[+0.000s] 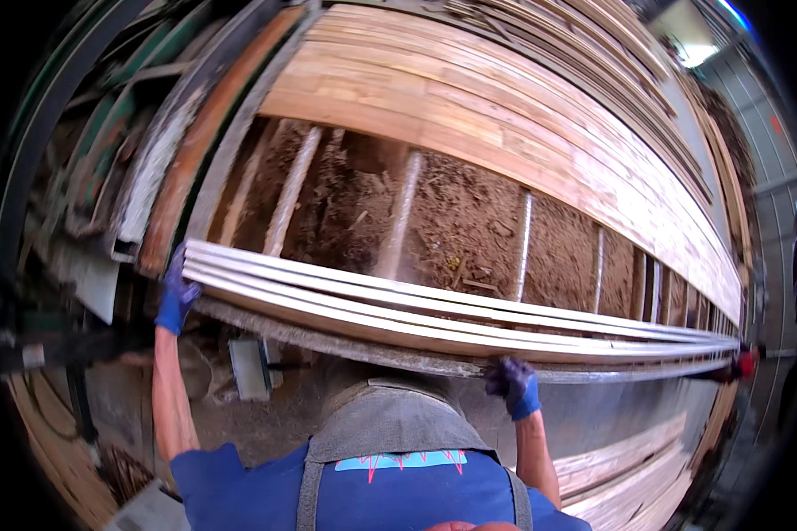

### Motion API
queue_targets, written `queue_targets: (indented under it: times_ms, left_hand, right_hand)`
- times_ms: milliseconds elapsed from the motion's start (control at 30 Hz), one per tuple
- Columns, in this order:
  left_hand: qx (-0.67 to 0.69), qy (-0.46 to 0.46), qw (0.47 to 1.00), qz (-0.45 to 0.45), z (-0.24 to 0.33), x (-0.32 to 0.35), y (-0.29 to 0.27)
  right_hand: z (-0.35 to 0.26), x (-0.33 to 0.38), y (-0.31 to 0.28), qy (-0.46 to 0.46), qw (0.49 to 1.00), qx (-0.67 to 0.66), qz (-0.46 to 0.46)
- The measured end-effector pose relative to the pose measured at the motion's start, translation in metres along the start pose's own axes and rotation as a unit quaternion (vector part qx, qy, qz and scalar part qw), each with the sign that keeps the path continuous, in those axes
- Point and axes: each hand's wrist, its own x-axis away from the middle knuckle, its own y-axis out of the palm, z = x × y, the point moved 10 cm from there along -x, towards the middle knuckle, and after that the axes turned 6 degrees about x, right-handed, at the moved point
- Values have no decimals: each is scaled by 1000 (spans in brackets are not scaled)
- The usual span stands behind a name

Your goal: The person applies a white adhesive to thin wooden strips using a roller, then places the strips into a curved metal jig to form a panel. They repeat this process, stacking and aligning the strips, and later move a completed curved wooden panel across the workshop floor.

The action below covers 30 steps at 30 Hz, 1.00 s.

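Observation:
Several long pale wooden boards (345, 296) lie side by side along the near edge of a frame, running from my left side to the far right. My left hand (177, 294), in a blue and purple glove, is closed around their left end. My right hand (515, 388), gloved the same way, is at the near edge beside the metal rail (416, 358). Its fingers are loosely bent and look apart, with nothing visible in them. At the far right end of the boards shows another person's red-gloved hand (746, 363).
Beyond the boards, a wide panel of joined wood strips (469, 97) rests on metal crossbars (522, 243). Sawdust (460, 203) lies heaped underneath. Machine beams (186, 133) stand at the left. More planks (629, 469) are stacked at the lower right.

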Motion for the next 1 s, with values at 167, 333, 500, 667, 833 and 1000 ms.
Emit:
queue_targets:
  times_ms: [167, 333, 500, 667, 833, 1000]
  left_hand:
    - [34, 30, 999, -27, -3, -104, 28]
    - [79, -77, 994, -11, -11, -166, 52]
    - [66, -91, 993, 34, -14, -146, 48]
    - [74, -167, 982, 50, -24, -151, 52]
    - [94, -104, 986, 87, -25, -197, 54]
    - [4, -104, 992, 65, -11, -303, 88]
  right_hand:
    - [-58, -66, 5, -16, 995, -83, 46]
    - [-88, -64, 60, 8, 993, -99, -60]
    - [-23, -98, 85, 71, 928, -344, -124]
    - [-29, -161, 83, 13, 850, -526, -1]
    - [-82, -197, 98, -23, 869, -494, -37]
    - [-138, -262, 82, -97, 872, -478, -38]
